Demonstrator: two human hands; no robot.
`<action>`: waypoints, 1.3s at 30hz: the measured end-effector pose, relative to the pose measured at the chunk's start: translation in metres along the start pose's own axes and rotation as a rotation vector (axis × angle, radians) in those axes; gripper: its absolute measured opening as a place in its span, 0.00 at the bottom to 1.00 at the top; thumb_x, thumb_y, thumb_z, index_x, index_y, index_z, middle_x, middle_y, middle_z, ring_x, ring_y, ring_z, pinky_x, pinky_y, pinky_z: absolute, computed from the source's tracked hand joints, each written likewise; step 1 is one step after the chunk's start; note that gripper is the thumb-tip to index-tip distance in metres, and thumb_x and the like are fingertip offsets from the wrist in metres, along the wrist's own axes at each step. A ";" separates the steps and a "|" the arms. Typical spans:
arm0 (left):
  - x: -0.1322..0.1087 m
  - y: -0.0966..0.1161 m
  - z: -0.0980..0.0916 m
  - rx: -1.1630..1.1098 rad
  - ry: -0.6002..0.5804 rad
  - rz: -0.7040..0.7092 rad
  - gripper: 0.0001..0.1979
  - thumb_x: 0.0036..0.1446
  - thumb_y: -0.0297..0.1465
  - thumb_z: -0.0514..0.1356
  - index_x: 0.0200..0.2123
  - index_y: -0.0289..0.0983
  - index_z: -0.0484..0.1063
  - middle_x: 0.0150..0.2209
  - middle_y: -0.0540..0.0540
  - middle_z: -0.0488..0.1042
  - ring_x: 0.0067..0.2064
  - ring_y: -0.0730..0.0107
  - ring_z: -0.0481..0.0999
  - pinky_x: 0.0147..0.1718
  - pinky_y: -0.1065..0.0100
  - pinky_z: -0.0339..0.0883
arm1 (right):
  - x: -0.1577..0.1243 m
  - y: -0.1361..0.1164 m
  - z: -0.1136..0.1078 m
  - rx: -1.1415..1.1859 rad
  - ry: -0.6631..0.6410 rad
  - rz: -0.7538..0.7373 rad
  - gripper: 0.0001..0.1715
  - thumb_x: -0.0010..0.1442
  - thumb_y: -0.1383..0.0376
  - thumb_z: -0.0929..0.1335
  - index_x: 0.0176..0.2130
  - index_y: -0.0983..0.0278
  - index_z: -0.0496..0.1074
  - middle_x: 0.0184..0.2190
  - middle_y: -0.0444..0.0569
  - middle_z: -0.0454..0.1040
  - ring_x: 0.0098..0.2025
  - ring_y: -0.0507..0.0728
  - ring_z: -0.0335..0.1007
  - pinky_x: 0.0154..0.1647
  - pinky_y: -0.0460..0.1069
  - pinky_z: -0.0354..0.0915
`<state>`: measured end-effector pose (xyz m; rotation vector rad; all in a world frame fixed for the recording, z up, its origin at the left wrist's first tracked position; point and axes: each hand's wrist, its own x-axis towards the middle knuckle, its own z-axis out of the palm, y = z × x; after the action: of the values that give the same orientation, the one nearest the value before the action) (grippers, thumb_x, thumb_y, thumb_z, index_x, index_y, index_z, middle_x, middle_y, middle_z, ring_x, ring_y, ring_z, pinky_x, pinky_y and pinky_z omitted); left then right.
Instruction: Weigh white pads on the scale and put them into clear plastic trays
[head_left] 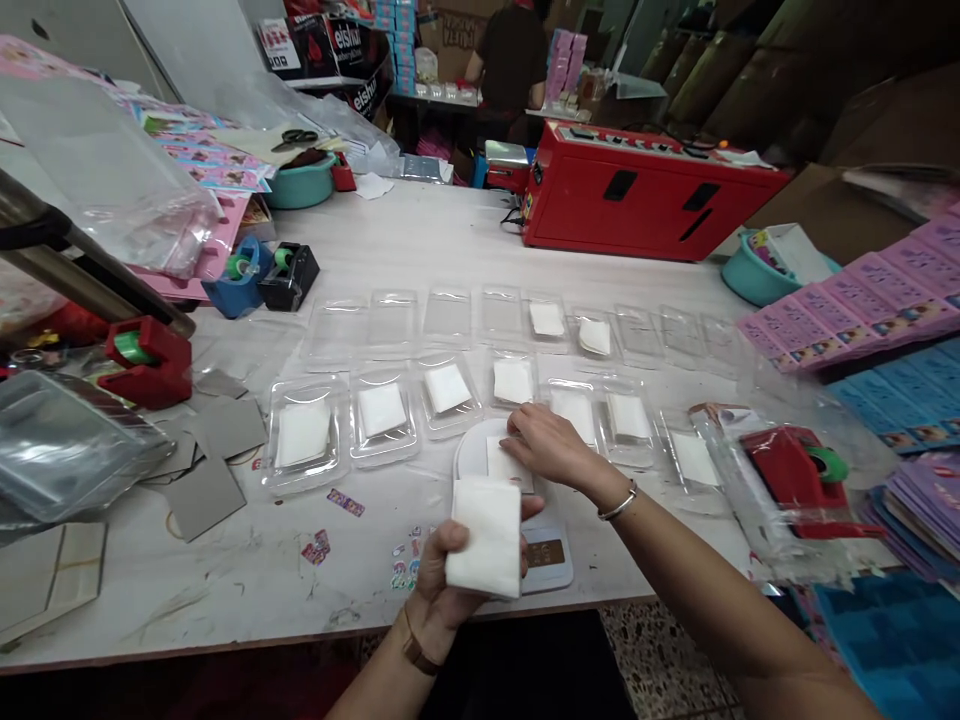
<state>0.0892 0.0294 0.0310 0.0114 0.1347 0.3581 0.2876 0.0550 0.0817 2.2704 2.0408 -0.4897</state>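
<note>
My left hand (442,565) is wrapped round a thick stack of white square sheets (486,535), held up near the table's front edge. Behind it stands a white scale (471,455) with a small display panel, partly hidden by that stack. On the scale lie a few more white sheets (498,462), and the bent fingers of my right hand (544,440) close on their edge. Clear plastic trays stand beyond in two rows. White sheets lie in the near-row trays, such as the left one (302,433), and in two far-row trays.
A red machine (622,195) stands at the back. Tape dispensers sit left (150,360) and right (795,480). Grey cards (206,495) and small stickers (345,502) lie left. Pink boxes (862,290) are stacked at the right. Another person (514,60) stands in the background.
</note>
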 end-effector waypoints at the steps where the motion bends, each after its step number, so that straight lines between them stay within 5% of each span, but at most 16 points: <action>1: 0.005 -0.002 -0.001 -0.002 0.021 -0.017 0.38 0.42 0.31 0.65 0.59 0.27 0.63 0.54 0.32 0.74 0.38 0.65 0.76 0.38 0.66 0.70 | 0.001 -0.002 0.000 -0.008 0.000 0.008 0.10 0.65 0.61 0.64 0.39 0.65 0.70 0.41 0.54 0.73 0.44 0.61 0.67 0.41 0.52 0.62; 13: 0.015 -0.015 -0.010 0.053 0.101 0.022 0.37 0.44 0.31 0.64 0.59 0.28 0.63 0.53 0.34 0.75 0.41 0.63 0.77 0.42 0.67 0.67 | 0.003 -0.010 -0.008 0.002 -0.075 -0.035 0.20 0.65 0.55 0.62 0.31 0.65 0.71 0.36 0.56 0.74 0.42 0.62 0.68 0.38 0.52 0.60; 18: 0.016 -0.016 -0.009 0.063 0.103 0.037 0.35 0.44 0.29 0.64 0.58 0.26 0.64 0.53 0.32 0.74 0.41 0.62 0.77 0.41 0.66 0.67 | 0.002 0.002 -0.018 0.260 -0.216 -0.018 0.20 0.62 0.50 0.64 0.39 0.63 0.69 0.35 0.51 0.75 0.36 0.59 0.69 0.33 0.49 0.58; 22: 0.017 -0.017 -0.007 0.068 0.096 0.041 0.34 0.42 0.28 0.64 0.55 0.27 0.67 0.53 0.33 0.75 0.44 0.59 0.77 0.42 0.66 0.68 | 0.009 0.012 -0.018 0.395 -0.292 -0.034 0.25 0.56 0.51 0.69 0.47 0.64 0.67 0.45 0.52 0.74 0.43 0.59 0.69 0.37 0.48 0.61; 28: 0.017 -0.020 -0.008 0.090 0.101 0.042 0.31 0.42 0.28 0.64 0.54 0.30 0.69 0.52 0.35 0.76 0.49 0.53 0.76 0.44 0.61 0.68 | 0.011 0.011 -0.016 0.307 -0.372 -0.081 0.14 0.51 0.56 0.71 0.32 0.64 0.71 0.30 0.47 0.73 0.33 0.57 0.67 0.29 0.47 0.55; 34: 0.018 -0.023 -0.012 0.101 0.076 0.041 0.37 0.41 0.29 0.64 0.58 0.30 0.66 0.51 0.35 0.77 0.47 0.51 0.76 0.45 0.59 0.68 | 0.001 0.009 -0.010 0.329 -0.313 -0.165 0.11 0.51 0.62 0.69 0.35 0.63 0.70 0.37 0.48 0.72 0.37 0.56 0.67 0.32 0.46 0.57; 39: 0.017 -0.024 -0.011 0.121 0.122 0.017 0.43 0.39 0.30 0.65 0.62 0.33 0.61 0.45 0.37 0.80 0.45 0.52 0.78 0.41 0.63 0.69 | 0.001 0.010 -0.010 0.304 -0.325 -0.183 0.09 0.51 0.63 0.70 0.34 0.63 0.69 0.31 0.45 0.71 0.32 0.54 0.64 0.28 0.45 0.53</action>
<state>0.1121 0.0129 0.0175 0.1102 0.2769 0.3672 0.2996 0.0566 0.0890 1.9761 2.1276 -1.1689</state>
